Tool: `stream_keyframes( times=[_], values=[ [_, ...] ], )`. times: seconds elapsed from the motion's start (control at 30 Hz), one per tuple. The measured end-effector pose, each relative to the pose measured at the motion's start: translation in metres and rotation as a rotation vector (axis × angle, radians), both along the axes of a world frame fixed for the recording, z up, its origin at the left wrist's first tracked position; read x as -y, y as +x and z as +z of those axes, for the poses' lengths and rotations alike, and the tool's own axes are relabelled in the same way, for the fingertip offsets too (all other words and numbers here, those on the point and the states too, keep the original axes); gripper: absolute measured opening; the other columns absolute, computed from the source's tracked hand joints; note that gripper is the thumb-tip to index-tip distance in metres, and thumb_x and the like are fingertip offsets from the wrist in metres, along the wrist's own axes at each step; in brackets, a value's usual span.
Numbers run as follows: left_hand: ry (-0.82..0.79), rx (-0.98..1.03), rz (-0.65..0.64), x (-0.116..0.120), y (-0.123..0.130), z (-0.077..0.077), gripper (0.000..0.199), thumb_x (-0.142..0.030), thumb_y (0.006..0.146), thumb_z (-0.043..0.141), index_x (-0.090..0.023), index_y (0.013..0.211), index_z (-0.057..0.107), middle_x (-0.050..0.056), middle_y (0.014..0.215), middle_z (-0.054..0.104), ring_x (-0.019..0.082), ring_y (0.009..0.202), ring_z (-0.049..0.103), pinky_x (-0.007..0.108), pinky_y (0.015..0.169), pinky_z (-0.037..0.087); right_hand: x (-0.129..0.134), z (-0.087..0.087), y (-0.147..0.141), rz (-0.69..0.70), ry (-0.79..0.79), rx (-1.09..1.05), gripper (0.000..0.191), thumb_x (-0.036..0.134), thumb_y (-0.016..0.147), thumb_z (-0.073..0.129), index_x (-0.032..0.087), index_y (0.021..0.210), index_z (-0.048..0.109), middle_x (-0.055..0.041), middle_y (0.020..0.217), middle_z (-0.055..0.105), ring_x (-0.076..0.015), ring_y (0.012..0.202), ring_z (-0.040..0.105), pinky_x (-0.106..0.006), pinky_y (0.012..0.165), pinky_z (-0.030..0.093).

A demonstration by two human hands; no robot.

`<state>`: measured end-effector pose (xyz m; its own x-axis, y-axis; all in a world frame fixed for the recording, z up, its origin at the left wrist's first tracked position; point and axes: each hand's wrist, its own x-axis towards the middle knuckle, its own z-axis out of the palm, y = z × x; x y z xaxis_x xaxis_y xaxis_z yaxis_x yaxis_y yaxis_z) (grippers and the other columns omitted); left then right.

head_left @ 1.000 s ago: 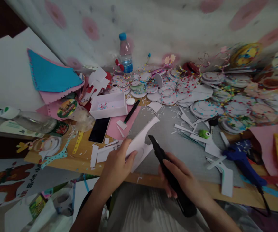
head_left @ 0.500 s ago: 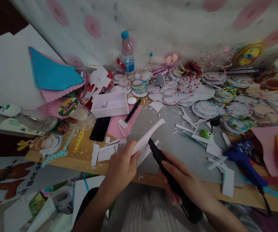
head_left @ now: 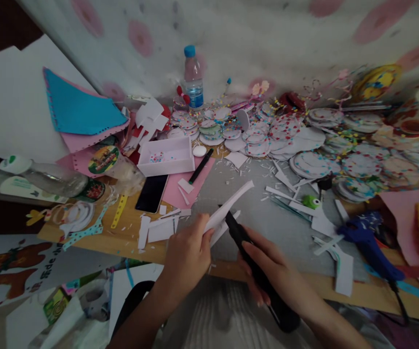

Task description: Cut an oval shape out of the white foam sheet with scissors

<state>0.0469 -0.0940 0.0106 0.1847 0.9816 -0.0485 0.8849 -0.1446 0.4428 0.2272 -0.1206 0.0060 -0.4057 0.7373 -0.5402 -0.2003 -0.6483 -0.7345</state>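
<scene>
My left hand [head_left: 188, 253] is closed on a white card piece [head_left: 231, 205], pinched between thumb and fingers and raised over the grey mat [head_left: 267, 228] at a slant. My right hand [head_left: 269, 265] wraps around a black utility knife [head_left: 235, 229]. The knife's tip points up and left, close to the card's lower side; whether it touches the card I cannot tell. Another white strip [head_left: 225, 230] shows behind the held card, near the knife. White offcuts [head_left: 161, 229] lie left of my left hand.
A white open box [head_left: 166, 157], a phone [head_left: 151, 194] and a black marker [head_left: 201, 166] lie left of the mat. Stacks of decorated white discs [head_left: 311, 165] line the back, beside a water bottle [head_left: 194, 80]. At the right lies a blue glue gun [head_left: 371, 245] with its cord.
My left hand and the card have moved slightly right. The knife's tip has shifted a little up and left against the card, with my right hand nearly in place.
</scene>
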Motion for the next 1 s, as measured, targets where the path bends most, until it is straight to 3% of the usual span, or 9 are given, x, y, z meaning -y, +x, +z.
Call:
stream_keyframes(
  times=[0.5, 1.0],
  values=[
    [0.022, 0.035, -0.019, 0.002, 0.004, 0.002, 0.009, -0.021, 0.09, 0.047, -0.024, 0.097, 0.052, 0.0, 0.075, 0.068, 0.02, 0.066, 0.068, 0.026, 0.056, 0.043, 0.014, -0.002, -0.007, -0.04, -0.002, 0.085, 0.049, 0.05, 0.089, 0.046, 0.021, 0.127, 0.035, 0.0102, 0.058, 0.049, -0.0049, 0.03, 0.046, -0.012, 0.028, 0.035],
    [0.013, 0.023, -0.016, 0.002, 0.006, 0.004, 0.011, -0.02, 0.091, 0.046, -0.024, 0.097, 0.053, 0.001, 0.078, 0.068, 0.021, 0.07, 0.069, 0.027, 0.058, 0.045, 0.021, -0.003, -0.014, -0.059, -0.006, 0.172, 0.063, 0.052, 0.089, 0.045, 0.019, 0.139, 0.029, 0.0095, 0.053, 0.049, -0.0071, 0.03, 0.044, -0.016, 0.03, 0.039]
  ],
)
